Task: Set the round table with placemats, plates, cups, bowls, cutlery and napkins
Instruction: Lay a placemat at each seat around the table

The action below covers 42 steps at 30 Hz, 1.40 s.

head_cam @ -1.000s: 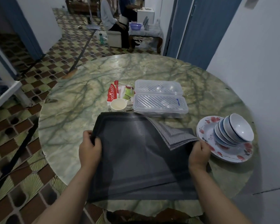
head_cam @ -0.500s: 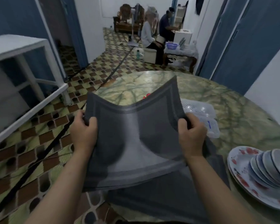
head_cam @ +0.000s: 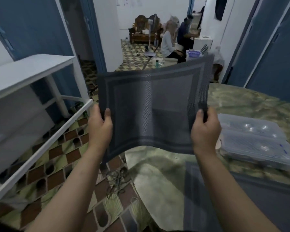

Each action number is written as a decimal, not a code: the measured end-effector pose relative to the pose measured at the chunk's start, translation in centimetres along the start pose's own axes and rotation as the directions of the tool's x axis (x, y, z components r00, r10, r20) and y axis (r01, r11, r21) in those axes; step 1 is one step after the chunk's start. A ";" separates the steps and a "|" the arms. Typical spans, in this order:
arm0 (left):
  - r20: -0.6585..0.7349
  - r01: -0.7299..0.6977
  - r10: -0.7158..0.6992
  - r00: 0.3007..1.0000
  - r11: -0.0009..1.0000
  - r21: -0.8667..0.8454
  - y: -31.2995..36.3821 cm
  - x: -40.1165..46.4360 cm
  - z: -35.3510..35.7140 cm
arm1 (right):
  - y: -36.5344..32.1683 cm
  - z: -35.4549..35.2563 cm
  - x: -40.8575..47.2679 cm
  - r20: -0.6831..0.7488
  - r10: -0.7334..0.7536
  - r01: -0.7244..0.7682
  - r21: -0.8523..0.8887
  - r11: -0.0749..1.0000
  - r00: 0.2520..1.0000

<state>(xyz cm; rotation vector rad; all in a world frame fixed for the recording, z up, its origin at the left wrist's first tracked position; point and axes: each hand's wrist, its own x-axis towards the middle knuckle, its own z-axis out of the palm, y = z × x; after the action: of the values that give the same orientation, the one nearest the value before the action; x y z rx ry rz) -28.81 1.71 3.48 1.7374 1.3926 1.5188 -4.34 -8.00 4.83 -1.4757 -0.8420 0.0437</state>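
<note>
Woven matt placemat [head_cam: 151, 104] — glossy marble table [head_cam: 157, 181].

one head-worn wide view, facing forward and slightly down

the camera looks out from the person's head, close over both forearms, which enter from the bottom edge. a placemat [head_cam: 151, 111] held up fills the centre of the frame, the round table [head_cam: 241, 104] takes the lower right, a white shelf [head_cam: 30, 71] the left, and a far room the upper middle.
</note>
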 end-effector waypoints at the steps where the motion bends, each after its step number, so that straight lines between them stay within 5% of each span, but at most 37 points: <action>1: 0.037 0.001 0.000 0.999 1.000 -0.003 -0.8 1.1 -0.6 | -0.2 1.8 -0.4 -0.014 0.017 -0.017 0.004 1.000 1.000; 8: 0.205 -0.036 0.019 0.979 0.996 0.078 -5.9 7.3 -2.6 | -0.7 10.1 -2.5 -0.060 0.104 -0.106 -0.034 0.994 0.993; 17: 0.189 0.024 -0.020 0.982 1.000 -0.016 -11.2 12.9 -0.2 | 1.2 16.2 -1.5 -0.113 0.176 -0.184 -0.067 0.981 0.978; 28: 0.318 -0.163 0.165 0.934 0.986 -0.033 -14.2 27.7 10.1 | 6.6 27.0 7.5 -0.255 0.275 -0.300 -0.063 0.952 0.927; 42: 0.471 -0.208 0.228 0.852 0.974 -0.095 -16.6 35.8 23.9 | 10.7 25.6 11.1 -0.333 0.460 -0.522 -0.127 0.843 0.823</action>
<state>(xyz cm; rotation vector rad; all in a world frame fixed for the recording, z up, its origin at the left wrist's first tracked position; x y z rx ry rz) -17.45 46.25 -0.71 2.1179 0.9284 1.0915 -4.60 20.94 -2.62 -1.8229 -0.2076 0.1252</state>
